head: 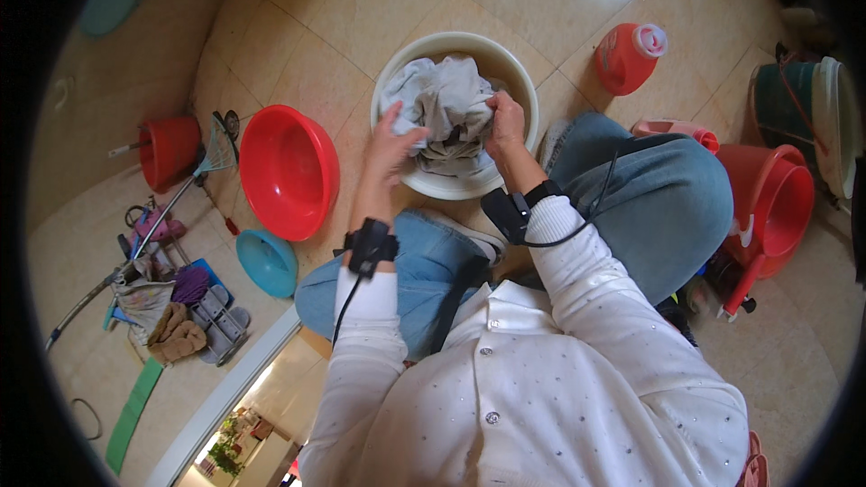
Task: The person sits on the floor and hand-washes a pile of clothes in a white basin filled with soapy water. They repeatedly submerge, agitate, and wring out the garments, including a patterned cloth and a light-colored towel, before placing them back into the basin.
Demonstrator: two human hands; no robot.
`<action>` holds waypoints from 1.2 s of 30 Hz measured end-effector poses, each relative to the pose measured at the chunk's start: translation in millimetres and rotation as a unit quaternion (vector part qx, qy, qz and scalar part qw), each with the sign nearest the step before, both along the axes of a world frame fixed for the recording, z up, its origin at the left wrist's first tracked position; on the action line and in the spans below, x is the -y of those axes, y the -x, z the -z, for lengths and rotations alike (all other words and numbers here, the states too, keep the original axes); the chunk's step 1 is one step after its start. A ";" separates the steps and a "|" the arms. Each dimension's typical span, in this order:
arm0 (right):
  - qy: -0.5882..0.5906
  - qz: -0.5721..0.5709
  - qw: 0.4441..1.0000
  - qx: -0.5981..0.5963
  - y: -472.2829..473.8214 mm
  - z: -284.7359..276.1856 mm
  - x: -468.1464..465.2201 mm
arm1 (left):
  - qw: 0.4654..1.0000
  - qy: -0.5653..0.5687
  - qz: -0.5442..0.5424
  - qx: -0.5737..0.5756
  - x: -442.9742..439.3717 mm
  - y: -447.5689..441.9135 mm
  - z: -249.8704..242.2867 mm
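A large white plastic basin (532, 115) stands on the tiled floor before me, with crumpled light grey cloth (450, 98) heaped in it. My right hand (506, 123) grips an edge of the cloth at the basin's right side. At the left rim is my left hand (392, 145), slightly blurred, its thumb and fingers around a pale bunched part of the cloth. The cloth's lower folds look darker. Each wrist bears a black strapped device with a cable.
An empty red basin (287, 172) and a small blue basin (267, 262) are on the left. A red detergent bottle (626, 59) stands at the upper right. Red buckets (764, 203) and a green bucket (785, 108) lie farther right. Mops and cloths (177, 331) are at the far left.
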State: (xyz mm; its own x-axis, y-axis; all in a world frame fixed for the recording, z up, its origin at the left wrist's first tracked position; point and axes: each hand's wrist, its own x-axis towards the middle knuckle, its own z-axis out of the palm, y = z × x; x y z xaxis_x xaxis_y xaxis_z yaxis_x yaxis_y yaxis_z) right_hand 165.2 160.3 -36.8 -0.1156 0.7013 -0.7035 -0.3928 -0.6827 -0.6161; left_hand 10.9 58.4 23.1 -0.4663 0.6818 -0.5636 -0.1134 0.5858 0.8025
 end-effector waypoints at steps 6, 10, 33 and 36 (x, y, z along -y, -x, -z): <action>0.010 -0.006 0.975 -0.223 -2.2 -52.9 -8.3 | 0.996 -0.043 -0.002 -0.074 7.4 -8.8 54.7; -0.061 -0.042 0.997 -0.002 -5.0 -29.9 -18.3 | 0.978 -0.083 -0.111 0.158 46.7 38.5 25.7; 0.042 -0.013 0.980 -0.195 -6.2 -27.6 -33.5 | 0.949 -0.133 -0.245 0.145 40.5 57.2 -19.9; 0.019 -0.149 0.983 -0.110 -13.5 -29.3 -34.3 | 0.945 -0.153 -0.244 0.156 46.9 68.4 -21.0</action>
State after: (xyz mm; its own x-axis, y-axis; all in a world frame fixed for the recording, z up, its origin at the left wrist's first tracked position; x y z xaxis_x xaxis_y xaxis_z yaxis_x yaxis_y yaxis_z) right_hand 178.7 194.6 -7.5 -0.4636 0.5873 -0.6634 -0.2935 -0.8083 -0.5105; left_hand -57.4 11.5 44.1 -0.6111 0.5810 -0.5376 -0.5696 0.1487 0.8083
